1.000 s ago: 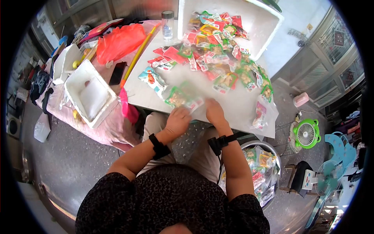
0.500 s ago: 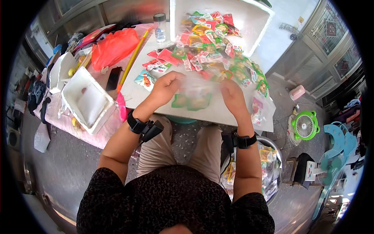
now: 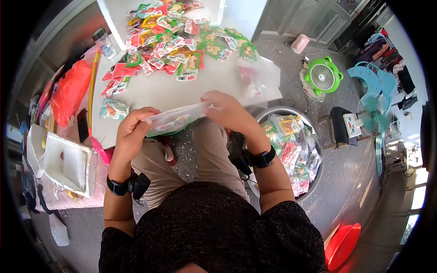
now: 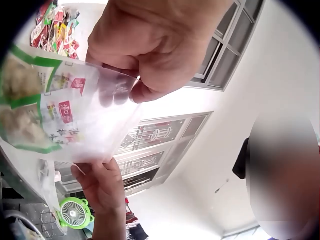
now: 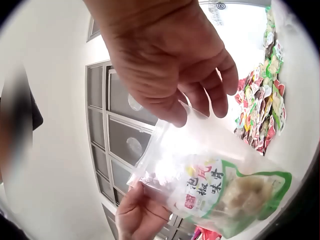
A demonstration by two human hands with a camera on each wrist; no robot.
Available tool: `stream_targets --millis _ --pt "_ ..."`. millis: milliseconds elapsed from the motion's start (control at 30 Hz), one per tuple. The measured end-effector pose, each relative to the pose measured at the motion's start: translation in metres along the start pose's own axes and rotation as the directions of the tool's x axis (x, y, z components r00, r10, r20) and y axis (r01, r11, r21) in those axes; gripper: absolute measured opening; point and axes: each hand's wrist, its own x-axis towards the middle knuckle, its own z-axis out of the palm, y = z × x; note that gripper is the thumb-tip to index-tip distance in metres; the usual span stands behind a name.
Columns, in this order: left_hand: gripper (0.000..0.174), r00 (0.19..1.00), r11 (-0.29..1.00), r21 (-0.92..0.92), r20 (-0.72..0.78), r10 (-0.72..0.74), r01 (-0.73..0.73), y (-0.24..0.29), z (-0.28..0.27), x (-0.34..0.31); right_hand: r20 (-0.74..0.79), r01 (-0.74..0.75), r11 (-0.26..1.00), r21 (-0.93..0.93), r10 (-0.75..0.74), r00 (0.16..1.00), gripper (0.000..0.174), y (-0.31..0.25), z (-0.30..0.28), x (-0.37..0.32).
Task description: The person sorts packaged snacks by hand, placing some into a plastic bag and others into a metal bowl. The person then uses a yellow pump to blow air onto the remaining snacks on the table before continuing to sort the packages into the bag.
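Note:
Between both hands is a clear plastic bag [image 3: 175,119] with green-edged snack packets [image 4: 22,125] inside. My left hand [image 3: 132,134] pinches one top corner of it between thumb and fingers. At the opposite end of the top edge, my right hand [image 3: 230,113] has its thumb on one side and its fingers on the other, gripping loosely. In the right wrist view, a packet [image 5: 245,195] with printed characters shows through the plastic. The bag overlaps the table's front edge in the head view, above the lap.
Loose snack packets [image 3: 159,45] are heaped before a white foam box [image 3: 223,11]. Another filled bag [image 3: 250,79] lies at the table's right edge. A metal basin [image 3: 318,170] of packed bags stands on the floor at right. A blue-white packet [image 3: 114,109] lies at the table's left.
The hands went from packets low on the table to stretching the bag by its top edge. Now they have drawn it nearer the body, and the head view has swung right.

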Motion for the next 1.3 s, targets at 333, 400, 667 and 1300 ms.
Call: stream_targets --millis 333,400,667,1300 --pt "0.014 0.972 0.984 -0.145 0.225 -0.067 0.102 0.003 0.019 -0.006 0.263 0.201 0.957 -0.211 -0.142 0.954 0.012 -0.032 0.009 -0.022" --pt "0.015 0.976 0.982 -0.137 0.191 -0.104 0.131 -0.004 0.021 -0.008 0.235 0.159 0.962 -0.222 -0.106 0.966 0.013 -0.024 -0.004 -0.033" --pt "0.017 0.871 0.893 0.003 0.214 -0.441 0.451 -0.087 0.005 -0.029 -0.055 -0.415 0.851 -0.320 0.421 0.905 0.012 0.008 -0.102 -0.122" --pt "0.016 0.811 0.814 0.067 0.076 -0.581 0.577 -0.153 -0.027 -0.079 -0.861 -0.950 -0.266 -0.167 0.508 0.009 0.023 0.160 -0.235 -0.368"
